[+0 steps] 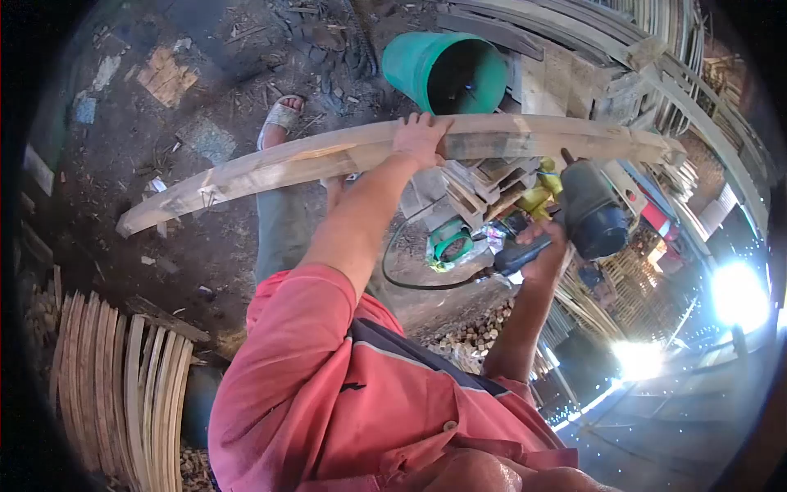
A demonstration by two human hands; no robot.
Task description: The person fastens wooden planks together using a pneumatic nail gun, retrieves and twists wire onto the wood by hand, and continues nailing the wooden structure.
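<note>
A long squared wooden beam (328,156) stretches across the view, looking bowed through the wide lens. My left hand (422,141) grips it near the middle, its fingers over the far edge. In my right hand (543,256) is a dark pistol-grip power tool (592,209), held by its handle. The tool's narrow tip points at the right part of the beam; whether it touches the wood I cannot tell. A black cord or hose (410,284) curves away from the end of the handle.
Past the beam a green bucket (406,70) lies on its side. Curved wooden strips (123,385) are stacked at lower left, and more planks (566,82) at upper right. A sandalled foot (281,119) stands on the littered dirt floor (221,49). Wood offcuts (467,336) are heaped below the tool.
</note>
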